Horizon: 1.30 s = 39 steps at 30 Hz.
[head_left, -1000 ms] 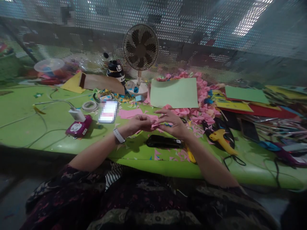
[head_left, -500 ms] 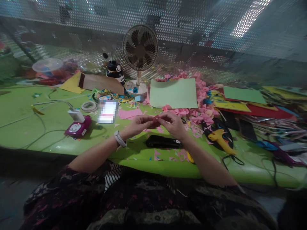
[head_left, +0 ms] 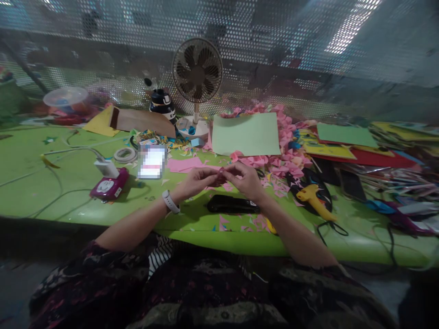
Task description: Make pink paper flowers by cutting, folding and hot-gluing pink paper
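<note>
My left hand [head_left: 199, 182] and my right hand [head_left: 245, 177] meet tip to tip above the green table [head_left: 192, 217]. Between their pinched fingers is a small folded piece of pink paper [head_left: 221, 172], mostly covered by the fingertips. Just below the hands lies a black stapler [head_left: 233, 204]. Flat pink paper [head_left: 185, 164] rests behind my left hand, and small pink scraps are strewn around. A pile of folded pink paper pieces [head_left: 291, 160] spreads behind my right hand, partly under a pale green sheet [head_left: 246, 134].
At the back stand a small fan [head_left: 197, 71] and a black bottle [head_left: 162, 104]. To the left are a lit phone [head_left: 152, 162], a tape roll [head_left: 125, 155] and a purple power socket [head_left: 109, 184] with cables. A yellow glue gun [head_left: 317, 201] and coloured sheets [head_left: 346, 134] lie right.
My right fingers, spread a second ago, have closed in to a pinch against my left fingertips. The pink paper between them now looks smaller and more folded. The view has shifted slightly.
</note>
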Tool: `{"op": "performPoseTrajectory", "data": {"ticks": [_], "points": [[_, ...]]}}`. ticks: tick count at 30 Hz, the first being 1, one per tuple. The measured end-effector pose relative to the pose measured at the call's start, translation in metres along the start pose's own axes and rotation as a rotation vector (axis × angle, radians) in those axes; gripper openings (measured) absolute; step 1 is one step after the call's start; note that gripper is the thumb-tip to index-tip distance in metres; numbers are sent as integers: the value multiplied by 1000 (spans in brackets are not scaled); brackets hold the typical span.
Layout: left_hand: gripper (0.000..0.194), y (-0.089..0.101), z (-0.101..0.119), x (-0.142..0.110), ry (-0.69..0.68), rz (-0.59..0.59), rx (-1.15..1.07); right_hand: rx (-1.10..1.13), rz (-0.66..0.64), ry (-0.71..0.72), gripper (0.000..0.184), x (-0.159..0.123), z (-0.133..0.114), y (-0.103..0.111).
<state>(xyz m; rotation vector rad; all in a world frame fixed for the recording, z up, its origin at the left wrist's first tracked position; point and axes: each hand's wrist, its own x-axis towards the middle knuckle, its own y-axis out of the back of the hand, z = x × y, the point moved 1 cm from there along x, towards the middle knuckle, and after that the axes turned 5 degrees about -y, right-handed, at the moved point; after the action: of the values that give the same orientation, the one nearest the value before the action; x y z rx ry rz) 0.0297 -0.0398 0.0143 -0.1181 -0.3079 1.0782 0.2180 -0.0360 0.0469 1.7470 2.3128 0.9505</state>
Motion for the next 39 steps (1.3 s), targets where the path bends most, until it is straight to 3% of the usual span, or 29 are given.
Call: {"op": "performPoseTrajectory", "data": {"ticks": [8, 14, 23, 33, 39], "points": [[37, 0, 1, 1, -7, -14, 36, -4, -5, 33, 32, 1, 2, -1], [31, -2, 4, -1, 29, -40, 8, 107, 47, -51, 40, 3, 4, 3], [27, -2, 1, -2, 171, -80, -59, 42, -211, -77, 41, -1, -4, 1], [40, -6, 11, -3, 151, -86, 37, -82, -17, 94, 36, -4, -9, -4], [44, -3, 3, 0, 104, -80, -9, -157, -86, 79, 38, -6, -10, -5]]}}
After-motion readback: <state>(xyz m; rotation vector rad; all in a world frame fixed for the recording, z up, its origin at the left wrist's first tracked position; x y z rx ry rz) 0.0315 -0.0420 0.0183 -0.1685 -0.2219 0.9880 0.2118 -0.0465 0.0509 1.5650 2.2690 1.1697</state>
